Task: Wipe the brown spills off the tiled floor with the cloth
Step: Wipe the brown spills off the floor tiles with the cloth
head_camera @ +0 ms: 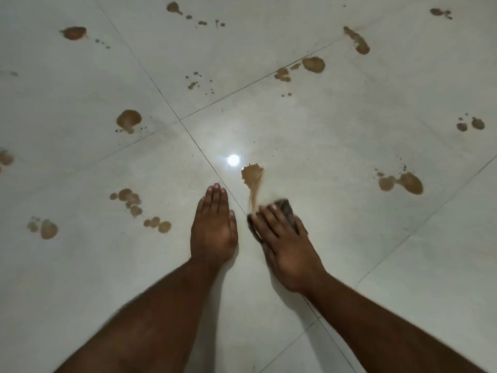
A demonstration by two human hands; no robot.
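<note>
While the left hand [213,227] is lying flat and open at lower centre, the right hand [285,243] is pressing straight fingers on the dark cloth [286,208], touching a smeared brown spill [252,176] on the tiled floor [336,125].

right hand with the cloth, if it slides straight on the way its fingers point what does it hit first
The right hand presses the dark cloth flat, fingers pointing up and slightly left. Going straight on, it would most likely first meet the brown streak at the cloth's left edge, then the puddle that streak trails from.
</note>
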